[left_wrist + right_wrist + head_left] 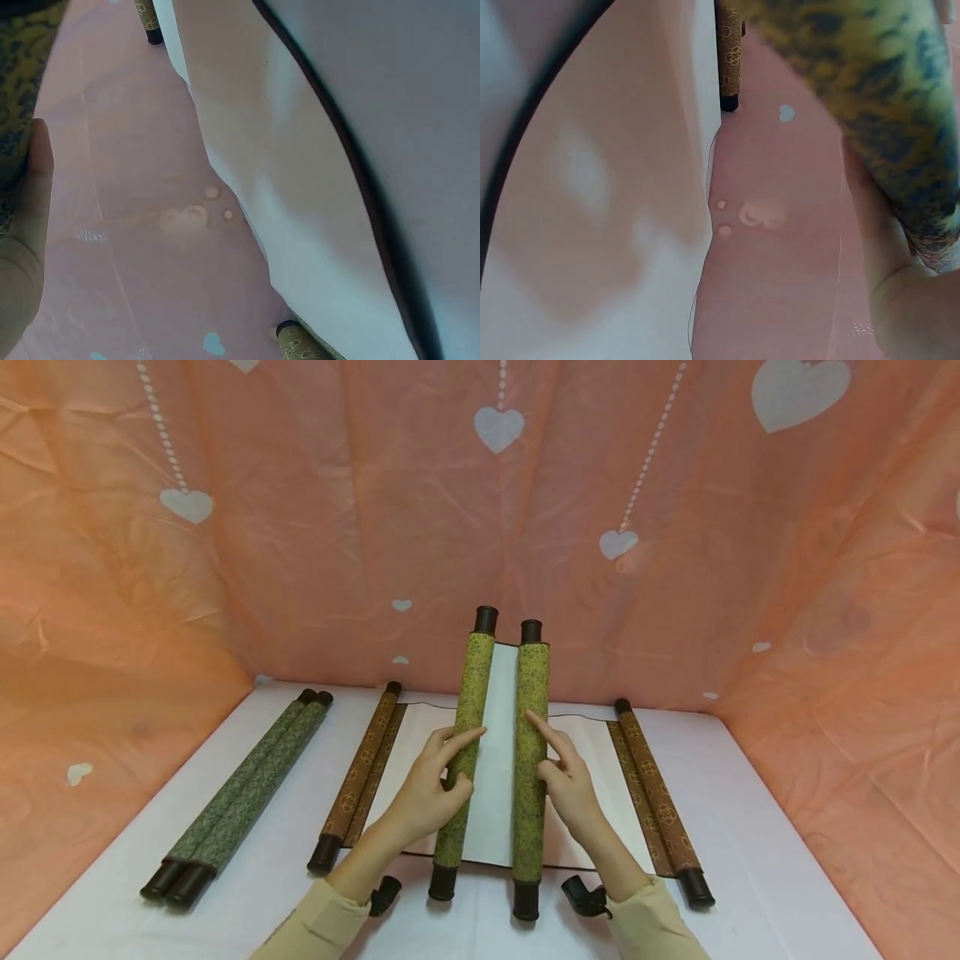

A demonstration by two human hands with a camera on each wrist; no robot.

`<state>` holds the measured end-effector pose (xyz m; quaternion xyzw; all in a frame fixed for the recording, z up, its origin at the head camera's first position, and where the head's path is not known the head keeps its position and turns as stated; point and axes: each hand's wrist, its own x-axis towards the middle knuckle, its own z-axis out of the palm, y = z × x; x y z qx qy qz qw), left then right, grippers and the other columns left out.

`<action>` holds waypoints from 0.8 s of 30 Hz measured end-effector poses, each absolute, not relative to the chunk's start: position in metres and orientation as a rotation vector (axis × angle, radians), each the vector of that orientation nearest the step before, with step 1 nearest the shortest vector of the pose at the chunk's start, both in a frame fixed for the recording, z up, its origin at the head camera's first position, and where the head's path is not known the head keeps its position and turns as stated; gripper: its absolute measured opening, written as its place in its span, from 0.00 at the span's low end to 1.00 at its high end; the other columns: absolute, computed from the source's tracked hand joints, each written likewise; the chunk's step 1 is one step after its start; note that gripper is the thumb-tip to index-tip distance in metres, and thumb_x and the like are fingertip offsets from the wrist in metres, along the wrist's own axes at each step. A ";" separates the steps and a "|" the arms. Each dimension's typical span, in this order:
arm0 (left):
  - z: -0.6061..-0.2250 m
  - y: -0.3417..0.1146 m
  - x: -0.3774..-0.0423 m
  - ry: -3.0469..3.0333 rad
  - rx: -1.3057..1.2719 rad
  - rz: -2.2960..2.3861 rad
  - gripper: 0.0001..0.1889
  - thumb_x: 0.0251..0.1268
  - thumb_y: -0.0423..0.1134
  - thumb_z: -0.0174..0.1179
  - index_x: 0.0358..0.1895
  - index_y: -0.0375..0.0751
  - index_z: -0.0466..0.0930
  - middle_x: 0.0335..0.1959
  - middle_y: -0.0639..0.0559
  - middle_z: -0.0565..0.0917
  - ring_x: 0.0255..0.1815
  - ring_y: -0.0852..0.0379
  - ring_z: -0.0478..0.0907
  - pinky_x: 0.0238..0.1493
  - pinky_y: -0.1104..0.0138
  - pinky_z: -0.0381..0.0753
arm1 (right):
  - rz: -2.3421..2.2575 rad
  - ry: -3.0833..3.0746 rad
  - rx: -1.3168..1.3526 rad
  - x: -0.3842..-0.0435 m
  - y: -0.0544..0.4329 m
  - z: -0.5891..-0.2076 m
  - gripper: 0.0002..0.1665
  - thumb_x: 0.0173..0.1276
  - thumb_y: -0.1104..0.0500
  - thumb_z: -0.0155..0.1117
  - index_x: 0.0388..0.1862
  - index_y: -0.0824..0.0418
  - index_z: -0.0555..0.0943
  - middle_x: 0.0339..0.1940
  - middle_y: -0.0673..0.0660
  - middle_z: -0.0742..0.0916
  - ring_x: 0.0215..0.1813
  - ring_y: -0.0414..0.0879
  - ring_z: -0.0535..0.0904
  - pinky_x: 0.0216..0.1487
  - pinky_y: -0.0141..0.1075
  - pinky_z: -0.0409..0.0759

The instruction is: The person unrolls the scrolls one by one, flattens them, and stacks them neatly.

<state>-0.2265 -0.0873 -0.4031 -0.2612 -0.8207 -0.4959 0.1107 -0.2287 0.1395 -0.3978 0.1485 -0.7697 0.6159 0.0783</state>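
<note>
A yellow-green patterned hanging scroll (532, 681) with dark end knobs is held up, a strip of its pale paper (497, 785) showing between the two rolls. My left hand (427, 789) grips the left roll, index finger stretched across its front. On the right roll, my right hand (572, 785) holds on in the same way, its index fingertip on the patterned cover. Behind and below lies a brown scroll (663, 802), spread wide with its white sheet (592, 747) showing. Both wrist views catch the yellow-green roll (885, 82) close up, with a hand against it.
On the left of the white table (757, 827) lies a green scroll (240, 789), its two rolls side by side. Small black curved objects (585, 896) rest near the front, by the wrists. Pink cloth (450, 527) with white hearts encloses the back and sides.
</note>
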 end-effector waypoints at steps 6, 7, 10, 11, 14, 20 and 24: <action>-0.405 -0.086 -0.227 -2.363 -0.787 -1.403 0.31 0.70 0.28 0.62 0.76 0.49 0.72 0.71 0.36 0.68 0.44 0.50 0.75 0.30 0.67 0.77 | 1.862 -2.278 0.408 -0.230 0.140 -0.399 0.41 0.71 0.61 0.72 0.79 0.41 0.70 0.73 0.59 0.72 0.51 0.56 0.82 0.39 0.40 0.82; -0.405 -0.086 -0.228 -2.358 -0.787 -1.381 0.31 0.70 0.30 0.65 0.75 0.48 0.73 0.71 0.37 0.69 0.49 0.49 0.77 0.34 0.66 0.78 | 1.851 -2.281 0.406 -0.230 0.140 -0.400 0.42 0.69 0.61 0.75 0.78 0.40 0.70 0.71 0.60 0.73 0.53 0.58 0.82 0.39 0.42 0.83; -0.407 -0.086 -0.229 -2.350 -0.773 -1.338 0.32 0.66 0.33 0.72 0.73 0.47 0.74 0.69 0.40 0.73 0.60 0.46 0.76 0.42 0.63 0.81 | 1.832 -2.270 0.413 -0.231 0.142 -0.401 0.43 0.68 0.62 0.76 0.78 0.42 0.70 0.65 0.62 0.77 0.54 0.58 0.80 0.42 0.42 0.83; -0.407 -0.086 -0.229 -2.351 -0.758 -1.336 0.32 0.65 0.33 0.73 0.72 0.47 0.75 0.69 0.42 0.74 0.62 0.46 0.75 0.44 0.62 0.81 | 1.824 -2.268 0.411 -0.231 0.143 -0.401 0.43 0.68 0.63 0.75 0.78 0.42 0.69 0.63 0.62 0.78 0.53 0.58 0.80 0.42 0.43 0.83; -0.406 -0.088 -0.229 -2.362 -0.700 -1.369 0.31 0.63 0.31 0.73 0.69 0.47 0.75 0.65 0.46 0.77 0.57 0.49 0.77 0.42 0.62 0.82 | 1.803 -2.275 0.408 -0.232 0.145 -0.400 0.43 0.69 0.65 0.72 0.79 0.42 0.68 0.59 0.64 0.82 0.49 0.54 0.80 0.43 0.42 0.82; -0.405 -0.091 -0.230 -2.366 -0.638 -1.443 0.30 0.64 0.28 0.70 0.67 0.49 0.74 0.60 0.48 0.79 0.52 0.51 0.75 0.42 0.62 0.79 | 1.819 -2.277 0.451 -0.235 0.154 -0.394 0.48 0.68 0.69 0.69 0.82 0.43 0.64 0.60 0.66 0.82 0.48 0.53 0.78 0.43 0.39 0.81; -0.404 -0.094 -0.231 -2.363 -0.659 -1.484 0.32 0.66 0.27 0.65 0.72 0.49 0.70 0.67 0.45 0.74 0.55 0.48 0.73 0.47 0.58 0.78 | 1.787 -2.306 0.451 -0.236 0.160 -0.394 0.49 0.68 0.69 0.68 0.83 0.43 0.64 0.74 0.64 0.73 0.57 0.55 0.76 0.52 0.42 0.76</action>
